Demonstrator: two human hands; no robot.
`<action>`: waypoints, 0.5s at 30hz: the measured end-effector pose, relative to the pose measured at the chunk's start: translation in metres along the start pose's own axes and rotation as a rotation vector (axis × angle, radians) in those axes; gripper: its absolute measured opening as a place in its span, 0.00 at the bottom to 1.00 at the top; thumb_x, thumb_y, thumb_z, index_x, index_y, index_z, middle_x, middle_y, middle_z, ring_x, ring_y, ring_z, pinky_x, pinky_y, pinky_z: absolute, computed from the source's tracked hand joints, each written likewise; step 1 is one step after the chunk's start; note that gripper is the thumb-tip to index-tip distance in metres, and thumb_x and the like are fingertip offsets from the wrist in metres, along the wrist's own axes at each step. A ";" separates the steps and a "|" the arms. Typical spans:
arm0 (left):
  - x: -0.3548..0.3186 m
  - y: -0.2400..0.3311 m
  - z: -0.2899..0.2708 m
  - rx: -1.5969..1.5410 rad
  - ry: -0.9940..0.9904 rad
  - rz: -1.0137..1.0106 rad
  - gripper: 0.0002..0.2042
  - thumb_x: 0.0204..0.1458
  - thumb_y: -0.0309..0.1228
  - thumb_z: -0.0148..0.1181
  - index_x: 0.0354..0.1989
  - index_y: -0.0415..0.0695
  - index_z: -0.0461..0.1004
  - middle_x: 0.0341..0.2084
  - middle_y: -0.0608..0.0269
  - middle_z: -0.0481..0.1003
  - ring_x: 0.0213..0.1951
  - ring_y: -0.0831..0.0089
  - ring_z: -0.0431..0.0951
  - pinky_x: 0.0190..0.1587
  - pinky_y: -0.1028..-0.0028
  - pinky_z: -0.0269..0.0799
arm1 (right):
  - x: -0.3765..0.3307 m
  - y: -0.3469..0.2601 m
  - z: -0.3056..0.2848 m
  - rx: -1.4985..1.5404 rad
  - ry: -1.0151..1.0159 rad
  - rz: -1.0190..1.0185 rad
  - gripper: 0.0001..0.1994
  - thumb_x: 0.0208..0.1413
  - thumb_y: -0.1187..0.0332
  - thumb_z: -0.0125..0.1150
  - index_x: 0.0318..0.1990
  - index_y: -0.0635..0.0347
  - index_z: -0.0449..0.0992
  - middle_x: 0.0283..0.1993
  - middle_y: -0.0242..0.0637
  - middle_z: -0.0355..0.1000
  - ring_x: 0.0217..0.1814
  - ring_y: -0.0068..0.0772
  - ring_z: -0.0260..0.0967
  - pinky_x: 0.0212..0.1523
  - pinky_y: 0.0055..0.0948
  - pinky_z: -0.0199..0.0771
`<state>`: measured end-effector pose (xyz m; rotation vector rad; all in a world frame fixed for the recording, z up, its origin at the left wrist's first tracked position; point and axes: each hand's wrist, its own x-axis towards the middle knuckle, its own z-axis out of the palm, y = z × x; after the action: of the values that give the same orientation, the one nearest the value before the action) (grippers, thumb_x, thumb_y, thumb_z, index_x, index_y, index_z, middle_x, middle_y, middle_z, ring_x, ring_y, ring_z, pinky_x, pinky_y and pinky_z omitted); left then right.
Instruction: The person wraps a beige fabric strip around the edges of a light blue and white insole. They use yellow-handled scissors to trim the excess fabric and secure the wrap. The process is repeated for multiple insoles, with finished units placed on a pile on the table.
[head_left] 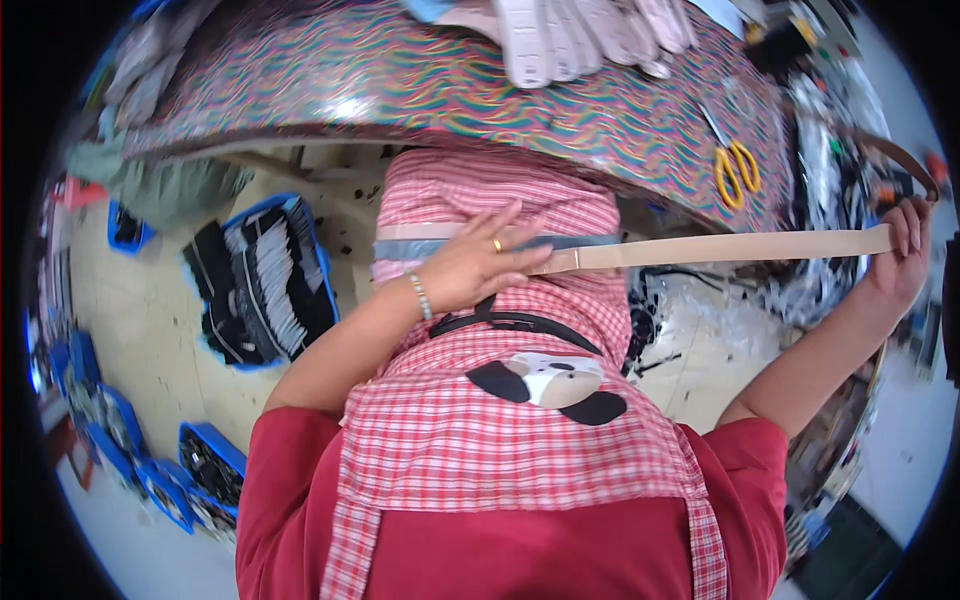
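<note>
A long beige strap [720, 249] runs nearly level from my lap out to the far right, pulled fairly straight. Its right end is in my right hand [903, 250], the fingers closed round it. My left hand [465, 265] lies palm down on my lap, fingers spread, over the inner end of the strap. Under and beside those fingers, a grey-blue strip [590, 241] crosses the red-and-white apron [500, 185]. Beyond my right hand a brown strip [890, 150] curves up; whether it joins the beige strap I cannot tell.
Ahead stands a table with a wavy multicoloured cover [400, 95]. On it lie yellow-handled scissors [736, 172] and a stack of pale strap pieces [575, 40]. A blue crate [325, 270] of black and white pieces stands on the floor at left; clear plastic wrapping [735, 315] lies at right.
</note>
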<state>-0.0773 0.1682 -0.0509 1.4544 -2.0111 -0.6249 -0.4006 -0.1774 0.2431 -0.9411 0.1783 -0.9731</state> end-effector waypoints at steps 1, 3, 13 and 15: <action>0.004 -0.008 0.020 -0.011 -0.089 -0.035 0.20 0.59 0.35 0.48 0.61 0.58 0.66 0.66 0.63 0.55 0.68 0.52 0.49 0.67 0.53 0.45 | -0.014 -0.036 -0.021 -0.022 0.069 -0.086 0.10 0.64 0.74 0.44 0.45 0.74 0.65 0.31 0.35 0.61 0.22 0.18 0.53 0.19 0.13 0.54; -0.002 -0.028 0.042 -0.015 -0.271 -0.114 0.20 0.60 0.37 0.47 0.61 0.60 0.65 0.68 0.67 0.51 0.69 0.53 0.46 0.68 0.53 0.43 | -0.053 -0.086 -0.041 -0.158 0.254 -0.268 0.10 0.63 0.74 0.45 0.45 0.73 0.66 0.31 0.34 0.62 0.22 0.18 0.55 0.19 0.14 0.55; 0.124 0.059 -0.066 -0.620 -0.164 -0.037 0.16 0.59 0.31 0.50 0.53 0.35 0.71 0.57 0.51 0.68 0.61 0.61 0.65 0.63 0.67 0.57 | -0.170 -0.092 0.013 -0.927 0.623 -0.159 0.10 0.58 0.71 0.54 0.45 0.66 0.71 0.33 0.32 0.68 0.24 0.17 0.63 0.21 0.15 0.63; 0.174 0.124 -0.089 -0.916 -0.224 -0.013 0.21 0.63 0.38 0.43 0.55 0.35 0.69 0.58 0.49 0.66 0.61 0.62 0.64 0.62 0.66 0.58 | -0.152 -0.039 0.028 -0.938 0.444 0.121 0.10 0.57 0.70 0.55 0.45 0.64 0.72 0.33 0.31 0.69 0.24 0.17 0.64 0.22 0.16 0.65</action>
<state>-0.1436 0.0354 0.1268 0.8492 -1.4959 -1.5113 -0.4985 -0.0523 0.2491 -1.5192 1.1259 -0.9732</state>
